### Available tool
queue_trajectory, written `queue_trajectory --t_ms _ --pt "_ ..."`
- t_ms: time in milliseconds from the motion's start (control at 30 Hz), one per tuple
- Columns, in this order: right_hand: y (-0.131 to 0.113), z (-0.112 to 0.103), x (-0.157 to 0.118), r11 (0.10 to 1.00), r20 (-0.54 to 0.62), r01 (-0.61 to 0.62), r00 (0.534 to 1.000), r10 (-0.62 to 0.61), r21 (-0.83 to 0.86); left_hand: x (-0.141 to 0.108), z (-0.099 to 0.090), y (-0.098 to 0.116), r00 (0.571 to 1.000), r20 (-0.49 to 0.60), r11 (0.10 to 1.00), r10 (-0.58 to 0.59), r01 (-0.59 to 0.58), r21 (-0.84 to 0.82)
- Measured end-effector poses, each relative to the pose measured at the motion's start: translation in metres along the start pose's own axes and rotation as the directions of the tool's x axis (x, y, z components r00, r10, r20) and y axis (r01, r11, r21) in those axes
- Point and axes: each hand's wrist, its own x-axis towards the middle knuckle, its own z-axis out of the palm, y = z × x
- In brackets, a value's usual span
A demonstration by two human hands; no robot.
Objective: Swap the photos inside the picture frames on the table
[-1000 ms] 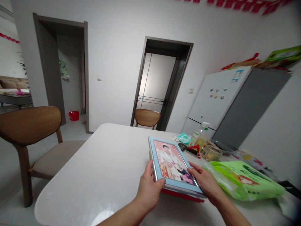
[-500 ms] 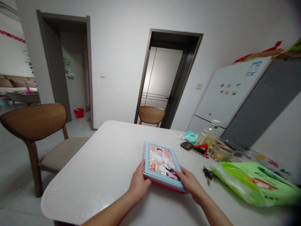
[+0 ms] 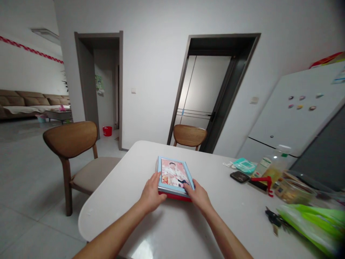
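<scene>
Photo frame (image 3: pixel 174 174) over white tabletop (image 3: pixel 229 212), contact unclear; well left of green bag (image 3: pixel 316 223), likely for room. Left hand (image 3: pixel 151 193) grasping left edge, right hand (image 3: pixel 199 196) right edge, probably keeping level. Keys (image 3: pixel 274 220) beside bag.

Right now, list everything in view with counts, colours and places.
table: 1, white, centre front
picture frame: 1, light blue, centre, red underneath
chairs: 2, brown, table's left and rear
packet: 1, teal, table's far right
flat case: 1, black, by packet
bottle: 1, clear, right of packet
unclear piece: 1, red, by bottle
tub: 1, clear, right of bottle
bag: 1, green, lower right
keys: 1 bunch, dark, by bag
fridge: 1, white, right
magnets: at least 6, mixed, on fridge
door: 1, pale, rear
bucket: 1, red, rear left
sofa: 1, brown, far left
left hand: 1, bare, on frame
right hand: 1, bare, on frame
</scene>
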Motion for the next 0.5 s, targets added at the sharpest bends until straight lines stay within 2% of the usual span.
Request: queue_trajectory --t_ms 100,200,300,367,433,467,500 --pt "-0.001 0.002 -0.009 1.000 -0.062 0.004 0.998 -0.002 0.023 -0.005 0.008 0.004 1.000 0.019 0.999 0.024 -0.024 0.027" --pt "-0.008 -0.003 -0.016 0.995 -0.129 -0.001 0.992 0.014 0.101 -0.012 0.010 0.009 1.000 -0.006 1.000 0.019 -0.019 0.017" --pt "-0.031 -0.018 -0.034 0.974 -0.176 0.032 0.984 0.008 0.223 -0.020 0.002 0.025 0.999 -0.007 0.999 0.036 -0.036 -0.037" --pt "-0.055 -0.031 -0.061 0.946 -0.218 0.094 0.976 -0.025 0.309 -0.025 -0.009 0.046 0.997 0.023 0.994 0.069 -0.067 -0.091" --pt "-0.077 -0.042 -0.097 0.869 -0.282 0.234 0.952 -0.115 0.436 -0.032 -0.023 0.073 0.994 0.049 0.968 0.102 -0.087 -0.234" --pt "-0.084 -0.046 -0.116 0.851 -0.282 0.319 0.936 -0.213 0.417 -0.037 -0.031 0.086 0.994 0.044 0.891 0.100 -0.070 -0.448" --pt "-0.087 -0.047 -0.134 0.829 -0.264 0.434 0.896 -0.357 0.354 -0.043 -0.037 0.098 0.994 0.045 0.761 0.096 -0.044 -0.648"
